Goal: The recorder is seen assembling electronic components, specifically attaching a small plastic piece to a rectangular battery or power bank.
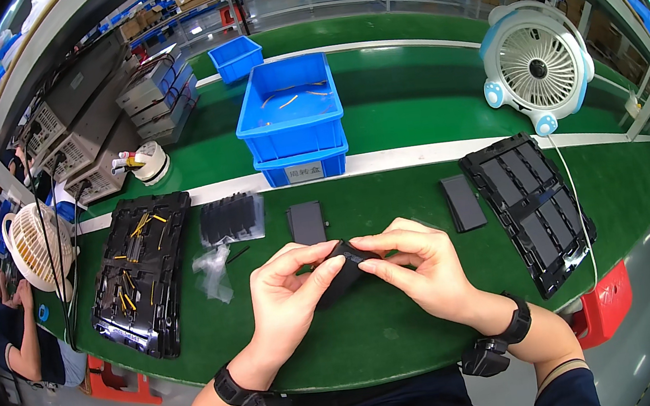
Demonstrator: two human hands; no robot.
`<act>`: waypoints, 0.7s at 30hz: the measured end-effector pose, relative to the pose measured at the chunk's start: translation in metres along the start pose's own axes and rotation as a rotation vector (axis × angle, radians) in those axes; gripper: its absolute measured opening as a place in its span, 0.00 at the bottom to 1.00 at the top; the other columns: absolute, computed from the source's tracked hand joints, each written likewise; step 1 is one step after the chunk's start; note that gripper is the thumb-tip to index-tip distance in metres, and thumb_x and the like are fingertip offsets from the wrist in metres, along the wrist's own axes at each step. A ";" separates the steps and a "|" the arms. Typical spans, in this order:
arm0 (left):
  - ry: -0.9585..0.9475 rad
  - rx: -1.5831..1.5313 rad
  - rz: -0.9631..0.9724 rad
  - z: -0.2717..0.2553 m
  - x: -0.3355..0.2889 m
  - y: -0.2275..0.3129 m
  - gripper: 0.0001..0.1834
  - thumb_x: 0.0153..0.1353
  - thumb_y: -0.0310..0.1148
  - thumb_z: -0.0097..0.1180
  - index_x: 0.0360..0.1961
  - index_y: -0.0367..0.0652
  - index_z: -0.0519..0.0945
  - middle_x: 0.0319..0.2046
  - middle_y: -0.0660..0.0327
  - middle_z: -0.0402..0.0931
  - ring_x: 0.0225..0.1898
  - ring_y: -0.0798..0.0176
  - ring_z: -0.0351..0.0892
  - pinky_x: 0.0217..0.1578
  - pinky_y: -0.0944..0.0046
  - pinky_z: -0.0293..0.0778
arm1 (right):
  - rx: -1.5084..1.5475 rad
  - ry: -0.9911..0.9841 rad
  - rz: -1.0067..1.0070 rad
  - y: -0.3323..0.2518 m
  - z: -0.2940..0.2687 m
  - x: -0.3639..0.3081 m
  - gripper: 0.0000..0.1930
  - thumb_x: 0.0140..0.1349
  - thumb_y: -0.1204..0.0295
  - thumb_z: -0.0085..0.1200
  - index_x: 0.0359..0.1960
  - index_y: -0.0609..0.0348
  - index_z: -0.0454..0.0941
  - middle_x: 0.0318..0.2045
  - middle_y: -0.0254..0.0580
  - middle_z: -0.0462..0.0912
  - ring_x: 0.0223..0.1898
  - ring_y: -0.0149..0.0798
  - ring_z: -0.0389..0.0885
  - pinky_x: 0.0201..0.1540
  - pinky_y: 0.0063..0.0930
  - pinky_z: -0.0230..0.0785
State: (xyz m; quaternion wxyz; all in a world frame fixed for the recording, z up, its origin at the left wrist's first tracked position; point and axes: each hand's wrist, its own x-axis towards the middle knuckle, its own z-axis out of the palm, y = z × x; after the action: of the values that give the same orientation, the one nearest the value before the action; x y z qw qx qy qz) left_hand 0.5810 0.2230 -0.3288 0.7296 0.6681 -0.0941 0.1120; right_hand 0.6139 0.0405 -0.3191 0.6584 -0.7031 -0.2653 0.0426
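Between both hands, above the front of the green table, is a dark flat piece [340, 281] whose exact kind I cannot make out. My left hand [288, 287] pinches its left corner between thumb and fingertips. On the other corner, my right hand [424, 265] closes in the same sort of pinch. The fingers partly cover the piece's upper edge. Just beyond my left fingers lies a small stack of dark grey rectangular plates [307, 223]. Another such stack [464, 204] rests to the right, past my right hand.
A black tray [172, 246] with yellow and dark strips lies left; another black tray [561, 210] holds dark plates at right. Clear bags [214, 272] and bagged black strips [231, 218] are nearby. Blue bins [293, 138] and a fan [537, 67] stand behind. A co-worker [21, 342] sits far left.
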 end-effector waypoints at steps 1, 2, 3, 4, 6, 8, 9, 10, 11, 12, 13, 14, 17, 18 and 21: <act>-0.006 0.012 0.002 0.000 0.000 0.000 0.12 0.54 0.18 0.58 0.41 0.36 0.80 0.33 0.63 0.74 0.37 0.72 0.74 0.37 0.75 0.73 | -0.060 0.001 -0.042 0.000 0.001 0.000 0.16 0.54 0.83 0.56 0.46 0.60 0.78 0.30 0.36 0.73 0.34 0.28 0.74 0.37 0.18 0.74; -0.002 0.011 0.001 -0.001 0.000 -0.001 0.12 0.54 0.18 0.58 0.41 0.36 0.80 0.33 0.63 0.74 0.37 0.72 0.74 0.37 0.75 0.73 | -0.060 -0.003 -0.041 0.000 0.001 0.000 0.16 0.54 0.83 0.56 0.46 0.60 0.78 0.30 0.36 0.73 0.34 0.28 0.74 0.37 0.18 0.74; -0.005 0.020 0.001 -0.001 0.000 -0.001 0.12 0.54 0.18 0.58 0.41 0.36 0.80 0.33 0.63 0.74 0.37 0.72 0.74 0.36 0.76 0.73 | -0.149 -0.012 -0.078 -0.001 0.001 0.000 0.17 0.54 0.82 0.55 0.47 0.56 0.78 0.28 0.36 0.71 0.31 0.29 0.71 0.34 0.20 0.71; -0.008 0.029 0.002 -0.001 0.000 -0.001 0.12 0.54 0.18 0.58 0.41 0.36 0.80 0.33 0.63 0.74 0.37 0.72 0.74 0.36 0.76 0.73 | -0.238 -0.020 -0.115 -0.001 0.001 0.000 0.19 0.54 0.81 0.55 0.49 0.53 0.78 0.26 0.35 0.69 0.28 0.30 0.67 0.31 0.22 0.67; -0.003 0.017 0.003 0.000 0.000 0.000 0.12 0.54 0.19 0.58 0.41 0.36 0.80 0.33 0.63 0.74 0.37 0.72 0.74 0.36 0.75 0.73 | -0.263 -0.014 -0.149 -0.003 0.003 0.001 0.19 0.54 0.82 0.55 0.49 0.53 0.78 0.26 0.35 0.67 0.27 0.30 0.66 0.30 0.23 0.64; 0.003 0.006 0.005 -0.001 -0.001 0.001 0.11 0.55 0.19 0.58 0.41 0.36 0.80 0.34 0.63 0.74 0.37 0.72 0.75 0.37 0.75 0.73 | -0.286 -0.008 -0.185 -0.006 0.005 0.000 0.20 0.54 0.82 0.55 0.50 0.52 0.77 0.25 0.35 0.66 0.26 0.31 0.64 0.29 0.25 0.61; 0.005 -0.042 -0.008 -0.001 -0.001 0.001 0.11 0.55 0.19 0.58 0.41 0.36 0.80 0.34 0.63 0.75 0.37 0.72 0.75 0.38 0.74 0.73 | -0.310 0.001 -0.196 -0.007 0.005 -0.001 0.20 0.53 0.82 0.56 0.50 0.53 0.77 0.25 0.36 0.68 0.27 0.31 0.67 0.30 0.24 0.63; 0.006 -0.091 -0.022 -0.001 0.000 0.001 0.11 0.55 0.20 0.58 0.41 0.36 0.80 0.34 0.63 0.75 0.37 0.72 0.75 0.39 0.74 0.73 | -0.335 0.011 -0.208 -0.007 0.005 -0.002 0.20 0.53 0.82 0.56 0.50 0.54 0.77 0.26 0.36 0.71 0.28 0.31 0.69 0.30 0.23 0.65; 0.007 -0.090 -0.020 -0.002 0.000 0.002 0.11 0.55 0.20 0.58 0.41 0.36 0.80 0.34 0.63 0.75 0.37 0.72 0.75 0.39 0.74 0.73 | -0.335 0.011 -0.209 -0.007 0.006 -0.003 0.20 0.53 0.82 0.56 0.50 0.54 0.77 0.26 0.36 0.71 0.28 0.31 0.69 0.30 0.23 0.65; 0.017 -0.136 -0.026 -0.004 0.001 0.002 0.11 0.55 0.20 0.58 0.41 0.36 0.80 0.34 0.62 0.75 0.37 0.72 0.75 0.40 0.73 0.72 | -0.277 0.032 -0.224 -0.005 0.006 -0.004 0.19 0.53 0.82 0.57 0.48 0.56 0.78 0.26 0.37 0.73 0.28 0.31 0.73 0.31 0.23 0.67; 0.026 -0.183 -0.033 -0.005 0.002 0.002 0.10 0.56 0.20 0.58 0.41 0.36 0.80 0.34 0.62 0.76 0.37 0.72 0.75 0.41 0.73 0.72 | -0.221 0.053 -0.236 -0.004 0.006 -0.005 0.17 0.52 0.81 0.57 0.46 0.58 0.78 0.27 0.39 0.76 0.28 0.31 0.76 0.31 0.22 0.69; 0.030 -0.208 -0.056 -0.006 0.002 0.003 0.10 0.56 0.20 0.58 0.41 0.36 0.80 0.34 0.62 0.76 0.37 0.72 0.76 0.41 0.73 0.73 | -0.222 0.054 -0.236 -0.004 0.005 -0.005 0.17 0.52 0.81 0.57 0.46 0.58 0.78 0.27 0.39 0.76 0.28 0.31 0.76 0.31 0.22 0.69; 0.030 -0.268 -0.128 -0.008 0.004 0.005 0.10 0.56 0.21 0.57 0.41 0.37 0.80 0.35 0.62 0.77 0.37 0.72 0.76 0.42 0.72 0.73 | -0.204 0.027 -0.265 -0.006 -0.008 -0.002 0.09 0.55 0.80 0.56 0.38 0.65 0.80 0.27 0.41 0.80 0.27 0.31 0.80 0.32 0.21 0.73; 0.031 -0.268 -0.130 -0.009 0.004 0.006 0.10 0.56 0.21 0.57 0.41 0.37 0.80 0.35 0.62 0.77 0.37 0.72 0.76 0.42 0.72 0.73 | -0.092 0.009 -0.179 -0.005 -0.013 -0.001 0.08 0.58 0.78 0.54 0.39 0.65 0.80 0.28 0.41 0.80 0.29 0.32 0.80 0.34 0.22 0.73; 0.014 -0.329 -0.176 -0.009 0.004 0.006 0.11 0.56 0.21 0.57 0.42 0.37 0.79 0.36 0.61 0.78 0.38 0.71 0.77 0.43 0.71 0.74 | 0.311 -0.090 0.036 -0.007 -0.010 0.003 0.18 0.69 0.66 0.38 0.52 0.64 0.72 0.41 0.45 0.77 0.42 0.35 0.77 0.47 0.27 0.70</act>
State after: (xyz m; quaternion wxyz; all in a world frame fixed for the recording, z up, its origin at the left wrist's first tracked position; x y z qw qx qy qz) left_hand 0.5831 0.2328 -0.3227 0.8367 0.5445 -0.0475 0.0356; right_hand 0.6183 0.0321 -0.3109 0.7459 -0.5948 -0.2719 0.1263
